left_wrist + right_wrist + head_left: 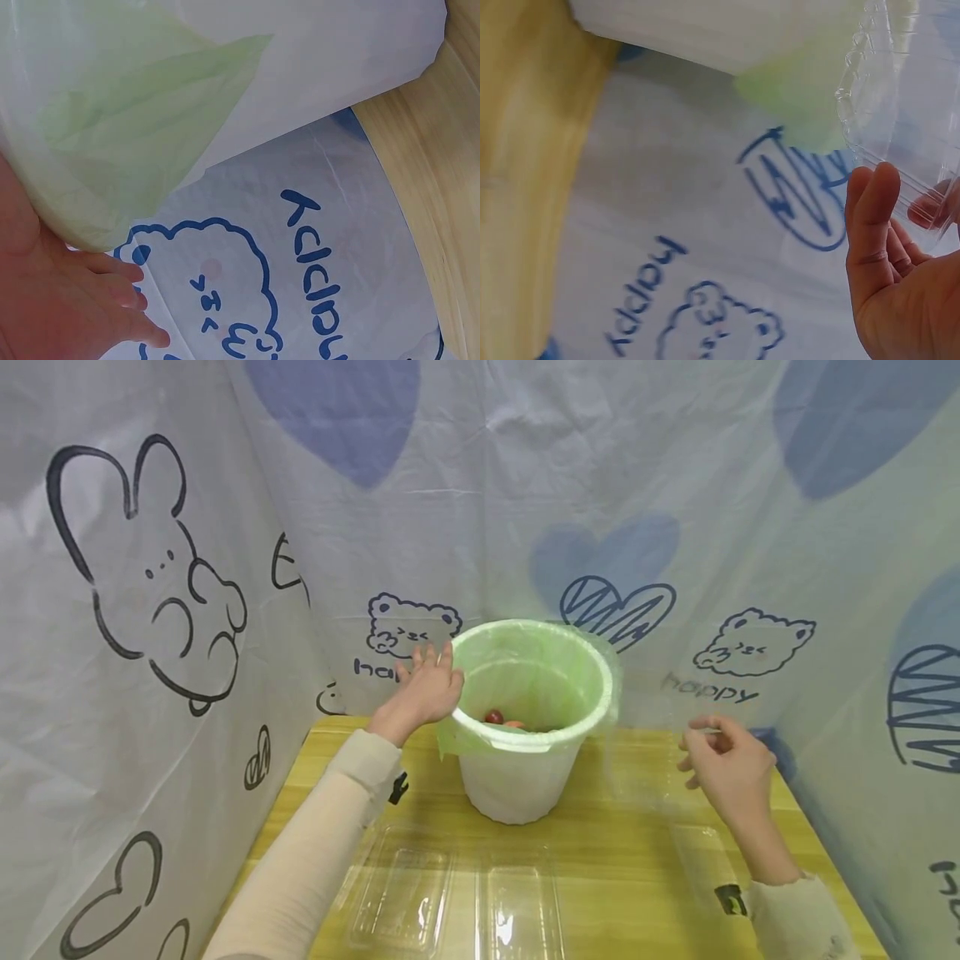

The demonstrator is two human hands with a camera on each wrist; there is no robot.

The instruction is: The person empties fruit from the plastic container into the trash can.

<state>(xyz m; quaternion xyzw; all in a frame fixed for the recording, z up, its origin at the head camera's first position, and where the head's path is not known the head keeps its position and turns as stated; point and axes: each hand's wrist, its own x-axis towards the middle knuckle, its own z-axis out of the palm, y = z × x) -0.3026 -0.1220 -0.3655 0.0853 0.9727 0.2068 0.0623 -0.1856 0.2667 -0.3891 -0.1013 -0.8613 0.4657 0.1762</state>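
A white bin (pixel 517 777) lined with a thin green bag (pixel 525 672) stands on the wooden table. Inside it lie a dark red round thing (pixel 493 717) and something orange (pixel 515 725), partly hidden by the rim. My left hand (pixel 429 689) is at the bin's left rim with its fingers extended; the left wrist view shows the hand (pixel 75 300) against the bag's overhanging edge. To the right of the bin, my right hand (pixel 729 768) pinches a clear plastic container (pixel 904 97) between thumb and fingers, its ridged edge at the fingertips (pixel 877 180).
Two clear plastic trays (pixel 405 885) lie side by side at the table's front. A small black clip (pixel 399 787) sits left of the bin, and another black piece (pixel 730 900) lies near the right wrist. Printed white sheeting (pixel 480 527) encloses the table's back and sides.
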